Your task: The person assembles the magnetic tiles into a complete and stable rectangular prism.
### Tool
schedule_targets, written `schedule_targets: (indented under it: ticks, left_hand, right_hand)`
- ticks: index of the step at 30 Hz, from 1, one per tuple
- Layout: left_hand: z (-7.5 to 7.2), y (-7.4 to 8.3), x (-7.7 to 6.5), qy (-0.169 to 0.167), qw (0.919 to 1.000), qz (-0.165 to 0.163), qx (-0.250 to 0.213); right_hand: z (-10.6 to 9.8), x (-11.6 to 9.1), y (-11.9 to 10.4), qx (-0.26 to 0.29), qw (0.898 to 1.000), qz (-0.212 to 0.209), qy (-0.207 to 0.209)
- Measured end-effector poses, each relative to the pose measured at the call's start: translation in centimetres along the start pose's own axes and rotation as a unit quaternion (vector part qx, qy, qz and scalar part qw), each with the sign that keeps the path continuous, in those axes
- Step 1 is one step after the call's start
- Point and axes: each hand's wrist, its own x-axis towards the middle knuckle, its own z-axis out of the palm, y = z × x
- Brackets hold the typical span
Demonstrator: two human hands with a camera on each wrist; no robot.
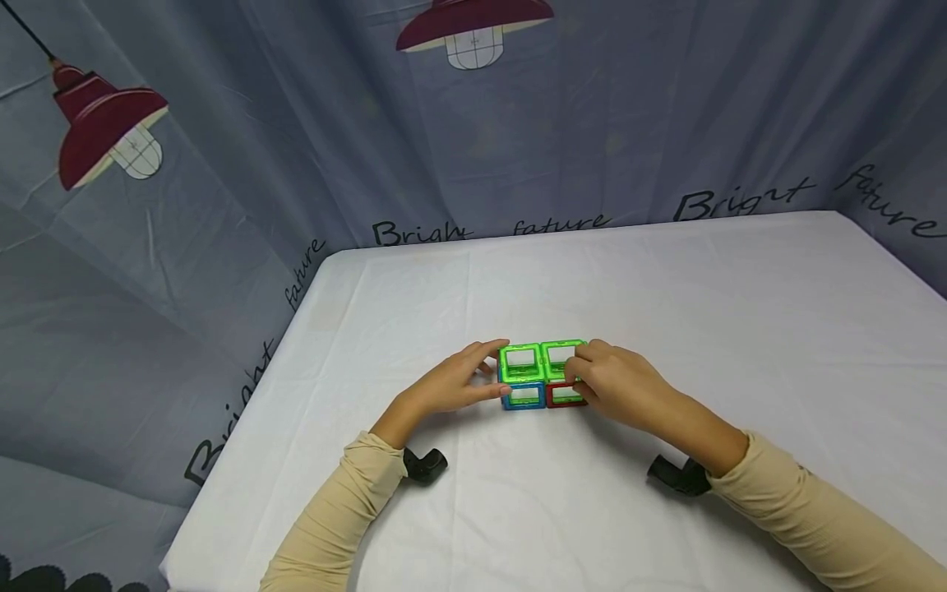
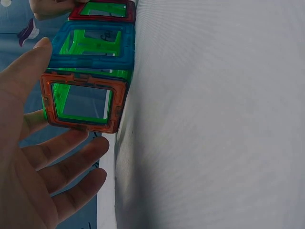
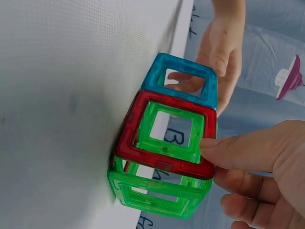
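Note:
A low box of see-through magnetic tiles stands on the white table. Two green tiles (image 1: 504,362) form its top; a blue tile (image 1: 525,405) and a red tile (image 1: 565,404) face me. An orange tile (image 2: 49,102) closes the left end, and a green tile (image 3: 143,182) the right. My left hand (image 1: 451,382) spans the left end, thumb at the blue tile's corner and index finger toward the back; its other fingers are spread. With the thumb on the red tile, my right hand (image 1: 621,382) pinches the right end, fingers folded behind the top edge.
The white cloth-covered table (image 1: 459,510) extends around the box. A grey curtain (image 1: 311,107) printed with lamps and lettering hangs behind and to the left. Black wrist mounts (image 1: 425,466) stick out below both tan sleeves (image 1: 336,510).

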Motion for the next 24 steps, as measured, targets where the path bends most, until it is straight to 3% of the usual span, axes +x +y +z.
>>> schedule_targets:
  ticks: [24]
  left_hand:
    - [0.11, -0.17, 0.07, 0.003, 1.0, 0.003, -0.002]
  right_hand:
    - [-0.33, -0.06, 0.45, 0.01, 0.999, 0.025, -0.023]
